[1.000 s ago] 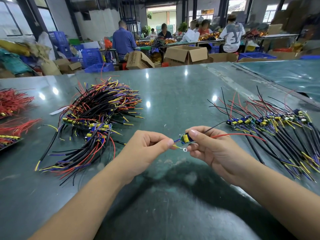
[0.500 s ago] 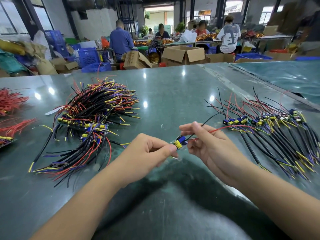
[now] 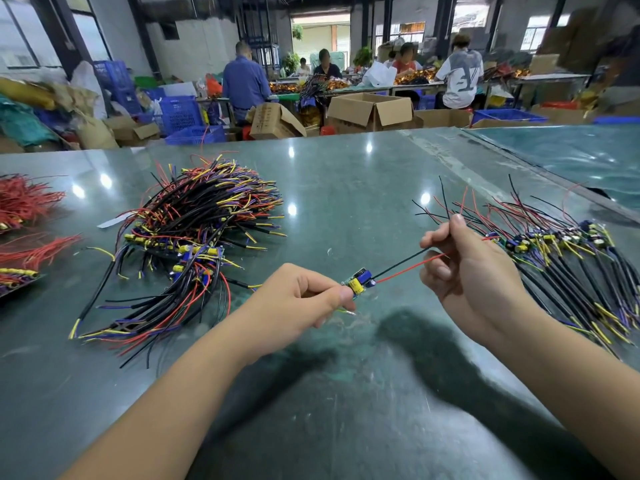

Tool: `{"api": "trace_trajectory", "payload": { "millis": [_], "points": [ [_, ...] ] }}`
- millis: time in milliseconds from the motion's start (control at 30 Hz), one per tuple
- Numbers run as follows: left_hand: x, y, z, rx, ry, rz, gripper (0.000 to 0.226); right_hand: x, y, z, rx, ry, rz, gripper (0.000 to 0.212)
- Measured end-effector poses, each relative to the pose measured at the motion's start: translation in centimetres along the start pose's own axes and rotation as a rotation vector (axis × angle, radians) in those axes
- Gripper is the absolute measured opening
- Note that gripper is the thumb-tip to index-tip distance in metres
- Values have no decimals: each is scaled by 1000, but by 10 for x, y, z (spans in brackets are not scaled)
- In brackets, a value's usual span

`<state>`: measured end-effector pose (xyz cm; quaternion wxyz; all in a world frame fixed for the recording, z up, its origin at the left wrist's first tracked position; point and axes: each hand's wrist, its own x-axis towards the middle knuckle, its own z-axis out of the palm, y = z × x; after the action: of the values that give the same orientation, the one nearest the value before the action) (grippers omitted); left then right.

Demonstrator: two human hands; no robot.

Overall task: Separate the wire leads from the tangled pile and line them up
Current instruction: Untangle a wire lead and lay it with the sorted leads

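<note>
Since a second ago the right hand (image 3: 464, 271) has slid out along the two thin leads, away from the board (image 3: 360, 281), so the red and black wires now run straight and taut between the hands where before both hands were bunched together at the board.

Taking the board as the mark: the surface (image 3: 346, 174) spreads all round beneath it. Well to its left lies the pile (image 3: 194, 244), a thick tangle of black, red, yellow and purple wire. To its right, beyond the right hand, is the row (image 3: 568, 265) of sorted leads, boards side by side, thin wires pointing away from the person and thick ones toward them.

The left hand (image 3: 298, 306) is closed on the near end of the board, thumb pressed beside it. The right hand pinches the leads (image 3: 405, 265) well up from the board, fingers curled round them; their tips poke out past its knuckles.

The held piece's long axis rises from lower left to upper right, aimed at the row. The right hand is much the nearer to that row, so I'd judge it will carry the piece rightward to lay it at the row's near end.
</note>
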<state>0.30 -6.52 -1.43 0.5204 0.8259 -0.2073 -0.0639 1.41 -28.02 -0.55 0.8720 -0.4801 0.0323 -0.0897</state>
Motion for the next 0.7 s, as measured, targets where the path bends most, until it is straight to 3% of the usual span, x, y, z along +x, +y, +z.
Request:
{"api": "trace_trajectory", "payload": {
  "millis": [167,233,300,367,400,467,500,533,567,600,700],
  "points": [
    [1,-1,0,3,-6,-4,23,7,4,-8,-34,48,-92,39],
    [1,-2,1,-2,-8,-3,23,9,8,-9,-281,48,-233,41],
    [1,-3,0,-1,-9,-4,24,11,13,-17,-749,60,-501,43],
    [0,-4,-1,10,-4,-9,24,10,14,-19,-910,44,-664,42],
    [0,-4,-1,17,7,-13,24,10,14,-19,-825,14,-653,39],
    [1,-4,-2,12,54,-14,24,9,9,-12,-438,-82,-449,19],
    [1,-3,-1,-9,92,-10,25,8,8,-9,-262,-131,-288,20],
    [2,-3,-1,-42,141,-1,25,7,9,-6,-179,-159,-143,42],
    [4,-3,0,-81,201,12,26,6,11,-4,-187,-174,-32,60],
    [5,-2,1,-127,269,23,26,2,14,-3,-263,-184,12,65],
    [12,2,3,-410,403,36,31,-15,24,3,-707,-279,-204,17]
  ]
}}
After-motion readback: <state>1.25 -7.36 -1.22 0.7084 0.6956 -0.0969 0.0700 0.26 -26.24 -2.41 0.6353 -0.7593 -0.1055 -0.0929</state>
